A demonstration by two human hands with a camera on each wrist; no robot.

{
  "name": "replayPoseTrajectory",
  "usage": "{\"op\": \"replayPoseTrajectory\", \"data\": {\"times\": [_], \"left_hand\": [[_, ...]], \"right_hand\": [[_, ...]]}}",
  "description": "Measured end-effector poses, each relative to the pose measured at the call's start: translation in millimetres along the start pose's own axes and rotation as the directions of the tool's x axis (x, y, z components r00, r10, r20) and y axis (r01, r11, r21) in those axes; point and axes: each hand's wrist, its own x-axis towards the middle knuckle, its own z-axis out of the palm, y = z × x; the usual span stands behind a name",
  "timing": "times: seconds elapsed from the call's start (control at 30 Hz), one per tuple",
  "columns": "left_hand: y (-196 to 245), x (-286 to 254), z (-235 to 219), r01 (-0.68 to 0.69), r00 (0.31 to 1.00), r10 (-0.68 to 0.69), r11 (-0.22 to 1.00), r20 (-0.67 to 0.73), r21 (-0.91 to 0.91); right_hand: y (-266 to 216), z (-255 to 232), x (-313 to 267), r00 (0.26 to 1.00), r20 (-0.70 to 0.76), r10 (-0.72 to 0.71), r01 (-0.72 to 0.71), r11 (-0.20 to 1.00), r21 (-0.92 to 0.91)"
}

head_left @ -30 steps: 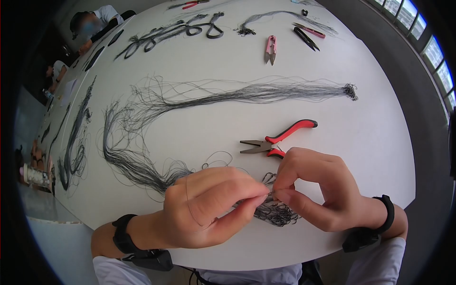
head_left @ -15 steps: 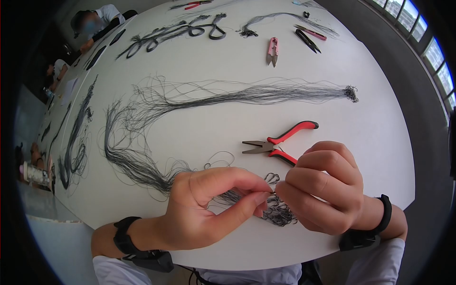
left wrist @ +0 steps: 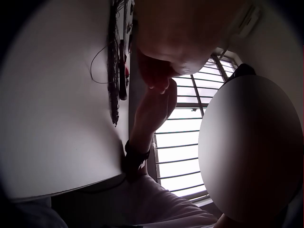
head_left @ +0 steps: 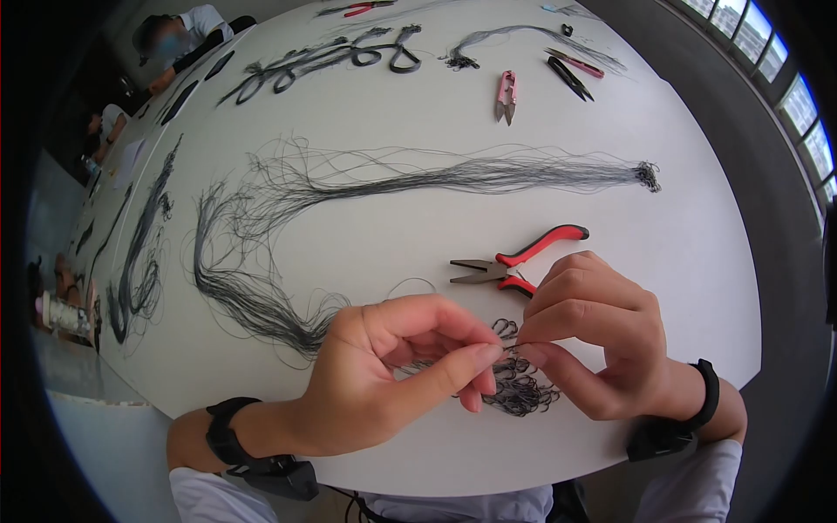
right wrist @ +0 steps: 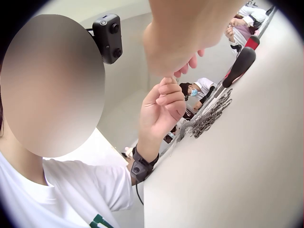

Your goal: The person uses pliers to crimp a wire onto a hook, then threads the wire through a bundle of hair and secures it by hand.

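Thumb and forefinger of my left hand [head_left: 392, 375] pinch one end of a small dark fishing hook [head_left: 512, 347]. My right hand [head_left: 602, 331] pinches its other side, fingertips close to the left ones; the fingers cover most of the hook. A thin line crosses the left hand near the thumb's base. Just below both hands lies a pile of dark fishing hooks [head_left: 523, 398], seen also in the right wrist view. A bundle of dark fishing line [head_left: 253, 301] runs left from behind the left hand. Beyond the right hand lie red-handled pliers [head_left: 506, 267], jaws apart.
A second line bundle [head_left: 453, 174] stretches across the table, hooks clustered [head_left: 648, 177] at its right end. Farther off are pink thread snips [head_left: 506, 96], black snips [head_left: 571, 78] and looped bundles [head_left: 349, 57]. A thread spool [head_left: 65, 318] stands at left. Another person [head_left: 196, 30] sits far left.
The right hand turned knuckles-up half a second ago and has turned back to a thumb-and-forefinger pinch. The left hand has rolled, baring its palm side. The hook stays between the hands.
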Motion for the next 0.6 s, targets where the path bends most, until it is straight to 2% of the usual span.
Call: {"op": "replayPoseTrajectory", "data": {"times": [0.07, 0.1, 0.17, 0.2, 0.27, 0.33, 0.37, 0.43, 0.47, 0.5, 0.53, 0.6], "left_hand": [[-1.0, 0.1, -0.2, -0.019, 1.000, 0.019, 0.999, 0.003, 0.030], [-1.7, 0.3, -0.4, -0.051, 0.999, 0.052, 0.997, -0.008, 0.058], [-3.1, 0.9, -1.2, -0.082, 0.996, 0.084, 0.993, -0.017, 0.086], [-3.9, 1.2, -2.5, -0.117, 0.992, 0.122, 0.983, -0.026, 0.143], [-6.8, 2.7, -4.3, -0.151, 0.987, 0.160, 0.968, -0.032, 0.200], [-11.5, 5.3, -5.8, -0.289, 0.950, 0.311, 0.894, -0.010, 0.342], [-13.3, 8.1, -5.1, -0.290, 0.950, 0.312, 0.894, -0.009, 0.341], [-14.6, 17.7, -1.8, -0.507, 0.822, 0.550, 0.825, -0.148, 0.250], [-7.3, 17.9, -4.8, -0.515, 0.820, 0.555, 0.823, -0.142, 0.240], [6.4, 14.7, -12.1, -0.408, 0.905, 0.403, 0.913, -0.139, -0.005], [14.9, 12.9, -20.3, -0.261, 0.965, 0.245, 0.934, -0.092, -0.245], [13.7, 18.9, -34.5, -0.306, 0.952, 0.289, 0.911, -0.100, -0.277]], "right_hand": [[0.7, -0.5, -1.0, 0.993, 0.061, 0.105, -0.115, 0.970, 0.216], [0.1, -1.3, -1.6, 0.993, 0.061, 0.105, -0.116, 0.969, 0.216], [-2.2, -3.2, -2.6, 0.932, 0.157, 0.328, -0.364, 0.831, 0.421], [-2.3, -3.1, -3.2, 0.931, 0.157, 0.329, -0.364, 0.831, 0.421], [-2.0, -2.7, -4.0, 0.889, 0.194, 0.415, -0.454, 0.741, 0.495], [-1.9, -2.6, -3.7, 0.873, 0.197, 0.447, -0.482, 0.723, 0.496], [-2.0, -3.1, -3.3, 0.856, 0.199, 0.478, -0.508, 0.704, 0.495], [1.6, -5.5, -0.6, 0.849, 0.177, 0.497, -0.521, 0.733, 0.437], [5.2, -8.1, 1.0, 0.843, 0.155, 0.515, -0.533, 0.757, 0.379], [11.4, -12.7, 3.0, 0.833, 0.124, 0.540, -0.549, 0.776, 0.311], [19.7, -18.1, 4.6, 0.823, 0.093, 0.561, -0.565, 0.789, 0.241], [39.0, -30.9, 6.4, 0.806, -0.015, 0.592, -0.586, 0.801, 0.124]]}}
